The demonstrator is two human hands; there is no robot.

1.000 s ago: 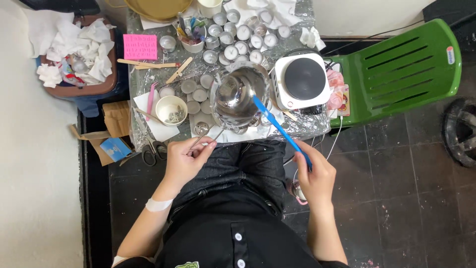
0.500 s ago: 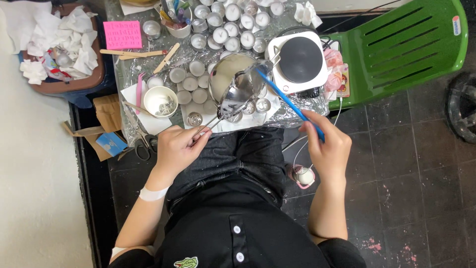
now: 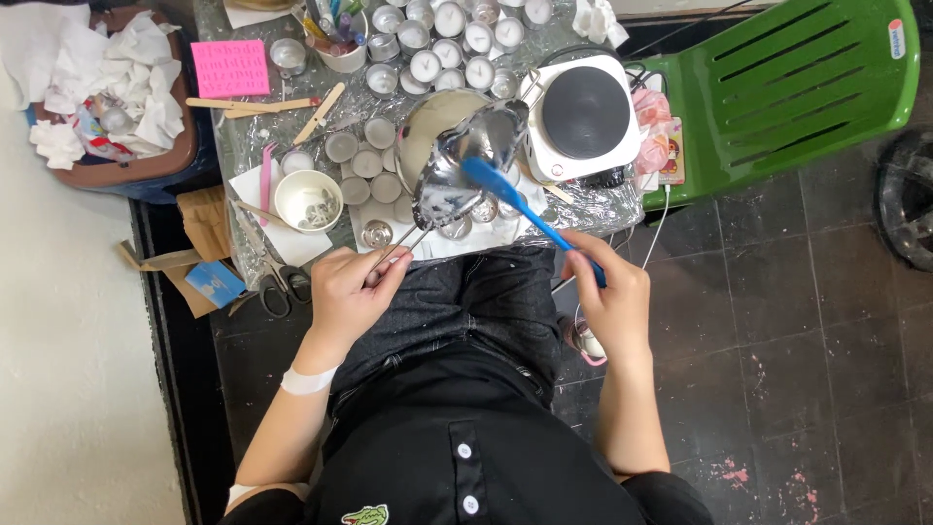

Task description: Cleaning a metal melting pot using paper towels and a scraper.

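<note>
My left hand [image 3: 350,288] grips the thin wire handle of a small metal melting pot [image 3: 465,165], which is tilted on its side above the table. My right hand [image 3: 607,297] holds a blue spatula [image 3: 520,206] by its handle, and the blade reaches into the mouth of the pot. Below the pot stand several small round metal cups [image 3: 379,187] on white paper. A large metal bowl [image 3: 423,131] lies just behind the pot.
A white single-burner hot plate [image 3: 581,115] stands right of the pot. More filled metal cups [image 3: 449,44], a white bowl [image 3: 307,200], scissors [image 3: 272,282], wooden sticks [image 3: 255,103] and a pink note pad [image 3: 229,67] crowd the foil-covered table. A green plastic chair [image 3: 792,83] stands right, a tissue-filled bin [image 3: 102,87] left.
The pot has tipped further onto its side and the spatula blade has moved into its mouth. Both hands have shifted slightly with the view.
</note>
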